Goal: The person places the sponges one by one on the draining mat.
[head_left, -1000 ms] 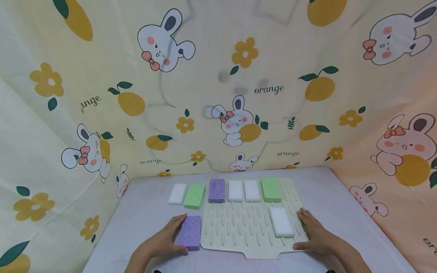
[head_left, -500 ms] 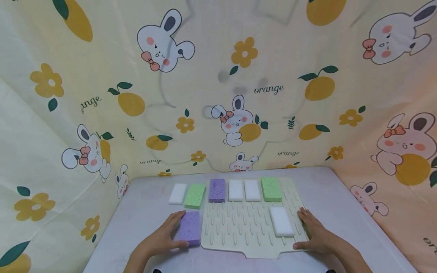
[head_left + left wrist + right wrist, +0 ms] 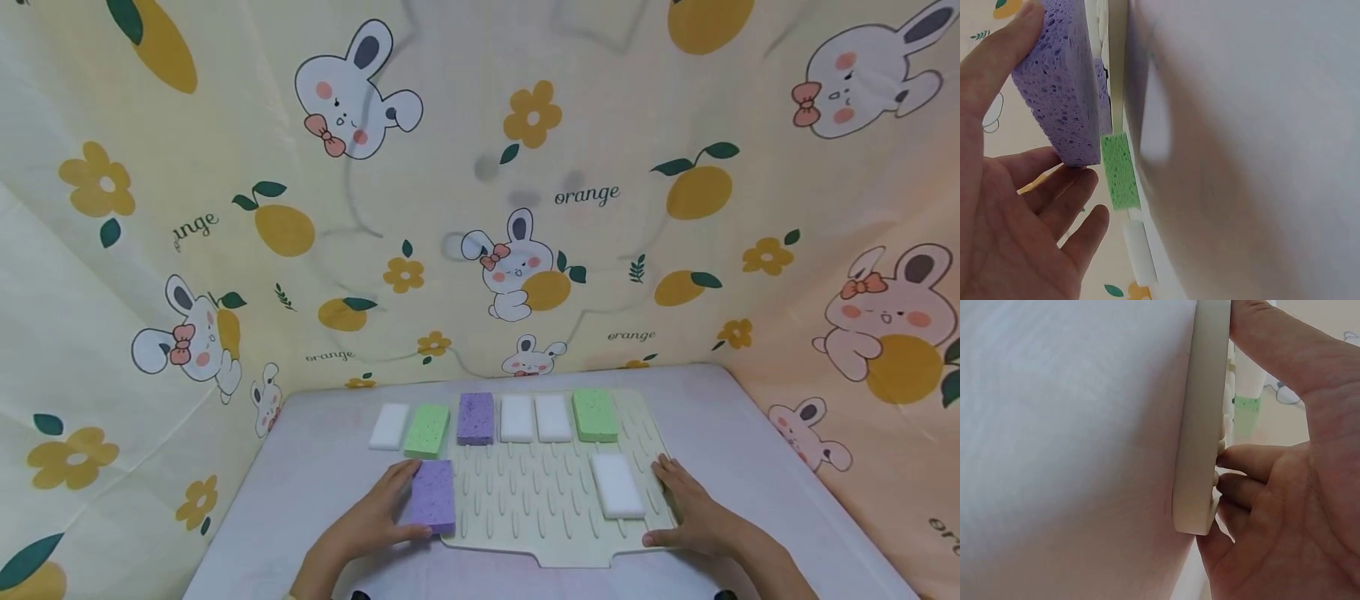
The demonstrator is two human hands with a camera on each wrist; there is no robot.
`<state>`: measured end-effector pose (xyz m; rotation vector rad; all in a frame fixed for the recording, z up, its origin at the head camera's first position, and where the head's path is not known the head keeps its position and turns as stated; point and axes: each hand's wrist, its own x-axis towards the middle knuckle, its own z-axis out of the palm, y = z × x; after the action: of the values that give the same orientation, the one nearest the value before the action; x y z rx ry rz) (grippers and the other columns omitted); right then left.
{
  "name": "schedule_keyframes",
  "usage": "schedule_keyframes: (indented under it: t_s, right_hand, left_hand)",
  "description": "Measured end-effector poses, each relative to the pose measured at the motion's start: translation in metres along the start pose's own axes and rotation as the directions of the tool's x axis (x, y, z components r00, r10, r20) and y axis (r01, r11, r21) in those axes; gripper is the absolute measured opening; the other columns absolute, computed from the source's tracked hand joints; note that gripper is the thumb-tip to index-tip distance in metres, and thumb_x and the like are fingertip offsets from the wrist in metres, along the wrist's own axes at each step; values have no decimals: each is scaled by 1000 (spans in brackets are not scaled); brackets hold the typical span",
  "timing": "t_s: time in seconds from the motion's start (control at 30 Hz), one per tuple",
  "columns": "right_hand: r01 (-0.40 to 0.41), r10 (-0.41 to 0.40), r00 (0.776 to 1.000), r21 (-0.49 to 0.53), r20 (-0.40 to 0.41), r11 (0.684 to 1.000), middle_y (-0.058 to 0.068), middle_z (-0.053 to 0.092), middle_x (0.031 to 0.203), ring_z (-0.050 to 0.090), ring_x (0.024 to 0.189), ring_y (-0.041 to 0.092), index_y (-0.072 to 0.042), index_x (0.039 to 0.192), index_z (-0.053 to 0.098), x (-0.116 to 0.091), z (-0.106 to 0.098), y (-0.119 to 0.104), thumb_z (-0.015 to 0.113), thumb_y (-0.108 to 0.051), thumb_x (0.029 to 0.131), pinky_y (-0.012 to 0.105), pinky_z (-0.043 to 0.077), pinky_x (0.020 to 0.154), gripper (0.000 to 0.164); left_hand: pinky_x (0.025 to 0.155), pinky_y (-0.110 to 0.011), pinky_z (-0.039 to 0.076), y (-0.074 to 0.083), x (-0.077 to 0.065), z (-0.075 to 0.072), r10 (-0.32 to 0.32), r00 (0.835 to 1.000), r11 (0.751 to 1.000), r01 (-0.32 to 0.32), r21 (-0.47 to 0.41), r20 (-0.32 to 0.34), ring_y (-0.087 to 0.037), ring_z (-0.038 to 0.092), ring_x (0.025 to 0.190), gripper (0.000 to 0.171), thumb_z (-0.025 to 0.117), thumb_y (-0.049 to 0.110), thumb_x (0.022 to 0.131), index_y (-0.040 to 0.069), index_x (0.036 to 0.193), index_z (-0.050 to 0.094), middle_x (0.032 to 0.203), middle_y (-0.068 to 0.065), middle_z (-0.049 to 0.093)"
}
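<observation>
In the head view my left hand (image 3: 375, 518) pinches a purple sponge (image 3: 435, 495) between thumb and fingers. The left wrist view has this sponge (image 3: 1063, 87) raised off the table, thumb at one end and fingertips at the other. It hangs over the left front part of a cream ridged drying mat (image 3: 525, 500). My right hand (image 3: 697, 515) rests at the mat's right edge, fingers spread along it; in the right wrist view the thumb and fingers touch the thick mat rim (image 3: 1200, 425). On the mat's right half lies a white sponge (image 3: 618, 486).
Along the mat's back edge stand a purple sponge (image 3: 476, 418), two white sponges (image 3: 517, 418) and a green sponge (image 3: 595, 415). Left of the mat, a white sponge (image 3: 389, 427) and a green sponge (image 3: 427, 431) lie on the white table (image 3: 300, 467). A patterned curtain (image 3: 420, 183) encloses the table.
My left hand has lifted the purple sponge from the table and carried it right, over the mat's left edge. My right hand stays at the mat's right edge.
</observation>
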<state>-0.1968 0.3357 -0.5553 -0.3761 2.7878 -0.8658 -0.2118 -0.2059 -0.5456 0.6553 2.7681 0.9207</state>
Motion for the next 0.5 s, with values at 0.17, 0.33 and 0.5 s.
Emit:
schedule_keyframes:
  t_s: [0.17,0.33,0.5]
  right_hand:
    - [3,-3,1000,-6,-1,1000,43,12,168,10,153,65,17,160,26,0,-2,0,96,-49,76,81,18,120,128]
    - [6,-6,1000,-3,-2,1000,43,12,168,10,153,65,17,160,27,-1,-2,0,96,-49,75,81,18,120,128]
    - [-3,3,1000,2,5,1000,42,12,169,9,154,65,16,161,27,0,-1,-1,96,-48,76,81,18,120,128]
  left_hand:
    - [126,-63,31,8,10,5,17,1000,1000,-17,25,-11,-43,30,159,119,86,62,82,4,169,29,173,-21,29]
    - [126,-58,34,19,22,10,65,998,997,-65,51,3,-40,35,157,118,86,61,83,4,169,30,173,-17,32]
    - [126,-57,35,32,32,16,89,996,994,-90,54,27,-38,36,157,115,87,58,84,4,168,31,173,-16,32]
